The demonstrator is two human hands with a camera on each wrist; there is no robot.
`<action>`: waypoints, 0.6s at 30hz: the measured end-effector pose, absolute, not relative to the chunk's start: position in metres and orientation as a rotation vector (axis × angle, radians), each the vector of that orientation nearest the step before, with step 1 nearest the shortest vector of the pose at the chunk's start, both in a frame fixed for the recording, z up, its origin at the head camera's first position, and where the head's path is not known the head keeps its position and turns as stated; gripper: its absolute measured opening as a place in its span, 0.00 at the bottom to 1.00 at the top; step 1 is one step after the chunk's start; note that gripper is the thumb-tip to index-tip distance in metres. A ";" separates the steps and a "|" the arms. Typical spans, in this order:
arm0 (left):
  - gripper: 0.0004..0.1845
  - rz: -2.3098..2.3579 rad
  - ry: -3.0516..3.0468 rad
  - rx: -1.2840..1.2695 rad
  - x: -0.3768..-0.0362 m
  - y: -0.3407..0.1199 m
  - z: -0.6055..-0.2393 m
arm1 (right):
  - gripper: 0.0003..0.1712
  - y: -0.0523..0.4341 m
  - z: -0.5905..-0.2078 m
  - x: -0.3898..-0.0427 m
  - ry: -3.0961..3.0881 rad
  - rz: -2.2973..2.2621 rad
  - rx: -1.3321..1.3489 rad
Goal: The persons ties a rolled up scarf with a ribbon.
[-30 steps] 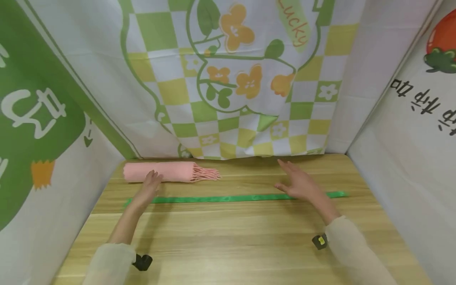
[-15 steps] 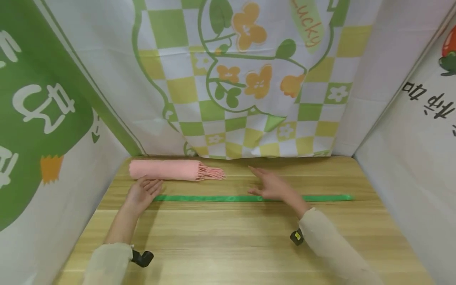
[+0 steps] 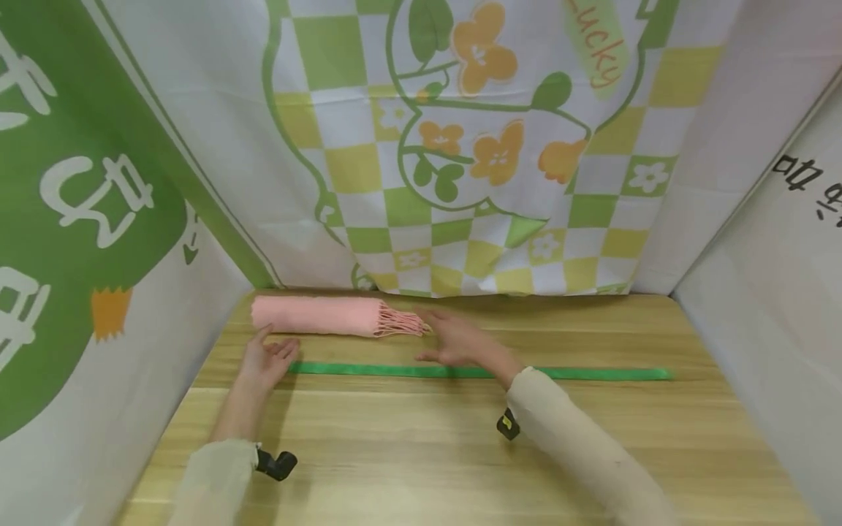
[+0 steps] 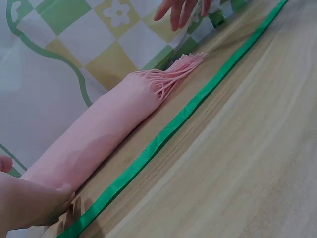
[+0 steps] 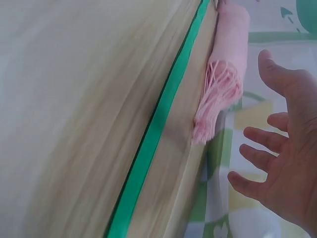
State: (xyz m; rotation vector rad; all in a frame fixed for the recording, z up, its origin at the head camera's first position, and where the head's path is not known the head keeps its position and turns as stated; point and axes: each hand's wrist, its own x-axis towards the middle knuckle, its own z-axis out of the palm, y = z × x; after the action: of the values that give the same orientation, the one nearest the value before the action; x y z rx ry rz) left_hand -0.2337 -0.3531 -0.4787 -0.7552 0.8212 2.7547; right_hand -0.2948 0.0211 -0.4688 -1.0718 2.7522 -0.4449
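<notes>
A rolled pink scarf (image 3: 322,315) with a fringe (image 3: 403,323) at its right end lies along the back of the wooden table. In front of it a long green ribbon (image 3: 592,373) is stretched out flat, roughly parallel. My left hand (image 3: 266,363) is at the front of the scarf's left end, its fingers loosely bent; whether they touch it I cannot tell. My right hand (image 3: 463,342) hovers just right of the fringe. In the right wrist view its fingers (image 5: 267,141) are spread and apart from the scarf (image 5: 232,34), holding nothing.
Behind the table (image 3: 421,453) hangs a checkered green and yellow cloth (image 3: 473,190) that reaches its back edge. Side walls stand left (image 3: 131,351) and right (image 3: 776,292). Each wrist carries a small black camera (image 3: 276,465).
My right hand has moved left from above the ribbon's right part to the scarf's fringe. My left hand has drawn back from over the scarf to its front edge, palm turned up.
</notes>
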 end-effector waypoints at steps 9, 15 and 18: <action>0.43 2.800 0.769 -0.775 -0.246 -0.356 -0.476 | 0.57 -0.022 -0.469 -0.324 2.757 -0.368 -1.141; 0.42 2.824 0.703 -0.767 -0.251 -0.362 -0.481 | 0.60 -0.045 -0.475 -0.339 2.756 -0.366 -1.171; 0.43 2.843 0.617 -0.778 -0.252 -0.365 -0.483 | 0.61 -0.061 -0.478 -0.345 2.764 -0.330 -1.133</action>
State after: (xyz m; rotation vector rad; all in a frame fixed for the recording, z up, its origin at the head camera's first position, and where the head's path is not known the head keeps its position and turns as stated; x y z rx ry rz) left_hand -0.2519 -0.3649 -0.4828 -0.7777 0.6168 2.8427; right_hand -0.3446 -0.0609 -0.4778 -1.1330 2.7636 -0.3304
